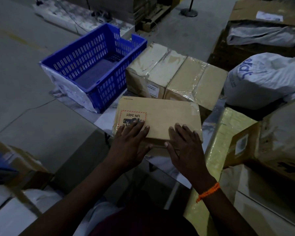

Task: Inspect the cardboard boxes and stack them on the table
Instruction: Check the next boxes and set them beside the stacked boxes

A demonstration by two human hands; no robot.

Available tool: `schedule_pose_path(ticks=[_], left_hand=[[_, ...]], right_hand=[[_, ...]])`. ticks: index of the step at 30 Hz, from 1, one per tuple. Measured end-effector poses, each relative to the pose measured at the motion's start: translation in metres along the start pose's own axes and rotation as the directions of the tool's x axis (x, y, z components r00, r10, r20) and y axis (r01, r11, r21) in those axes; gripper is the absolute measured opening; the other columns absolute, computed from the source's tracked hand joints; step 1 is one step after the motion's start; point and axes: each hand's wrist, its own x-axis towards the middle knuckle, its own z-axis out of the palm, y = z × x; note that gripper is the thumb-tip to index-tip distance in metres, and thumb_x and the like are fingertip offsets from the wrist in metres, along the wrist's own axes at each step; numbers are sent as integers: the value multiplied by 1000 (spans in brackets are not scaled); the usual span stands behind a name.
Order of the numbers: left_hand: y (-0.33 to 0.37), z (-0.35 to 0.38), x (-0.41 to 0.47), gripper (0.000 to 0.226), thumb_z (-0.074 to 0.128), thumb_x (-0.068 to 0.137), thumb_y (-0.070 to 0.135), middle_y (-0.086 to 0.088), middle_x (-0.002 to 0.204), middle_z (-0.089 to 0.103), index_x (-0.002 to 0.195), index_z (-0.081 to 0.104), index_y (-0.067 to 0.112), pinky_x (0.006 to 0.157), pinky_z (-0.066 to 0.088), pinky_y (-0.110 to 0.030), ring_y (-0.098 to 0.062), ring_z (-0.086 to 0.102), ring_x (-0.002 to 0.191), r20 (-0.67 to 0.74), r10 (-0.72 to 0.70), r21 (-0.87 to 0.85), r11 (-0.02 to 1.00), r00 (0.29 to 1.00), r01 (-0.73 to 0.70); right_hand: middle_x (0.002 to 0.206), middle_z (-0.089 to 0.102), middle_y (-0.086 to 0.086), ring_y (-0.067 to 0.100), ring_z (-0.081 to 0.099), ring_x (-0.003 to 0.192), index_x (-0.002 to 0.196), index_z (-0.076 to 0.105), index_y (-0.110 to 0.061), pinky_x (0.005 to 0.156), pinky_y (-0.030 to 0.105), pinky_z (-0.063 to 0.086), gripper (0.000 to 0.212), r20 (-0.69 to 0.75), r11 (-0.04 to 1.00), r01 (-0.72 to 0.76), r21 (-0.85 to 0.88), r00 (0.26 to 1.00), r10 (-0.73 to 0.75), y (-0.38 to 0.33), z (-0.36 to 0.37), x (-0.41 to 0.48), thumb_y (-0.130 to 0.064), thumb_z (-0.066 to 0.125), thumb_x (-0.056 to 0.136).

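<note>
While left hand and right hand lie flat on top of flat box with UN 3481 label, fingers straight, thumbs at near side, nothing gripped, box rests at near edge of desk, just in front of two taped boxes. Step seems inspection or settling. Next move likely: grip both sides, lift onto taped boxes.
</note>
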Motion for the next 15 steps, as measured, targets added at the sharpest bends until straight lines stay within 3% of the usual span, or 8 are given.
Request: schedule_pose_path(ticks=[3,6,8,10,12,13,15], left_hand=[[3,-12,5,71,26,96,69,2,165,27,154,38,30,122,12,-44,-21,19,153,-32,-7,-31,1000,999,6],[-1,-26,19,47,46,99,53,-2,145,55,133,64,25,108,41,-46,-23,48,133,-116,-11,-141,990,993,-5],[-9,-29,30,50,45,95,55,-5,140,58,127,64,22,102,46,-46,-24,52,128,-173,-46,-128,992,984,24],[-23,-24,40,55,56,94,50,-8,150,47,140,52,21,111,40,-49,-27,42,139,-212,-163,-189,974,963,124],[-32,-27,46,64,70,91,35,-6,148,47,146,41,20,106,46,-42,-25,44,138,-141,-343,-482,843,929,238],[-34,-31,48,59,72,90,28,-1,137,56,141,43,21,93,54,-33,-22,54,129,-78,-415,-650,711,906,270],[-39,-39,51,31,67,95,21,9,109,69,122,53,22,67,54,-19,-14,68,109,89,-469,-844,434,879,317]], right_hand=[[148,57,10,29,49,140,139,62,-16,117,42,28,51,-6,998,40,-39,999,-41,2,-4,7,-47,44,104],[130,66,12,29,60,122,125,70,-13,103,42,44,44,-70,997,78,-2,994,-78,9,-12,22,-43,49,101],[127,65,16,31,59,119,126,69,-9,99,43,47,43,-154,998,-12,60,988,21,19,-20,31,-38,59,96],[132,60,19,34,55,122,132,63,-7,100,44,47,48,-179,979,-177,102,965,193,35,-24,38,-35,67,93],[128,63,17,32,59,118,131,62,-9,95,42,51,49,-67,894,-345,285,923,378,51,-27,43,-37,72,92],[123,67,14,29,64,113,128,64,-11,90,39,56,44,39,784,-423,454,888,457,55,-28,46,-34,74,93],[116,75,13,26,72,105,126,67,-11,83,32,61,33,250,470,-495,730,834,491,55,-30,49,-20,74,94]])
